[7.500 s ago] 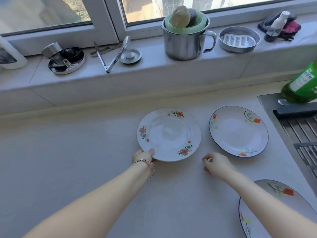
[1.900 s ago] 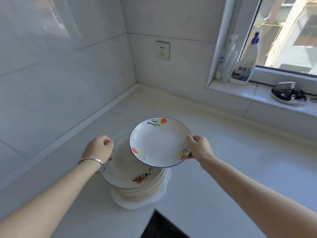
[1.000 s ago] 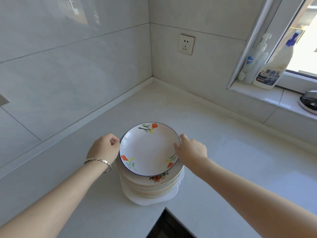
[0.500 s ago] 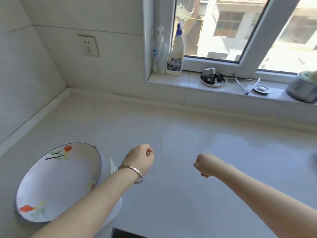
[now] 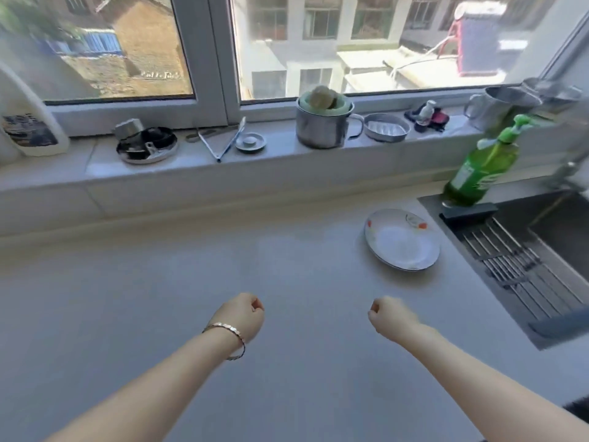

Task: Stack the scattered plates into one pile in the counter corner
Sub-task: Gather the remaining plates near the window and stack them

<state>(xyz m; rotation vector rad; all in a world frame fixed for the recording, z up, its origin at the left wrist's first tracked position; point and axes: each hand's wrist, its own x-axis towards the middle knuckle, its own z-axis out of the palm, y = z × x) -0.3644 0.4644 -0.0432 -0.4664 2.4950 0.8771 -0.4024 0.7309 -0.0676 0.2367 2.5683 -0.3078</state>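
Observation:
One white plate with orange flowers and a dark rim lies flat on the pale counter, close to the sink's left edge. My left hand, with a bracelet at the wrist, hovers over the counter's middle with its fingers curled and nothing in them. My right hand is level with it, also curled and holding nothing, well short of the plate. The pile of plates in the corner is out of view to the left.
A sink with a metal rack fills the right side, a green soap bottle at its back corner. On the windowsill stand a steel mug, a small steel dish, tongs and a white bottle.
My right hand set the flowered plate on the corner pile, then both hands let go. My view has swung right from the corner to the sink side, both hands travelling along with curled fingers.

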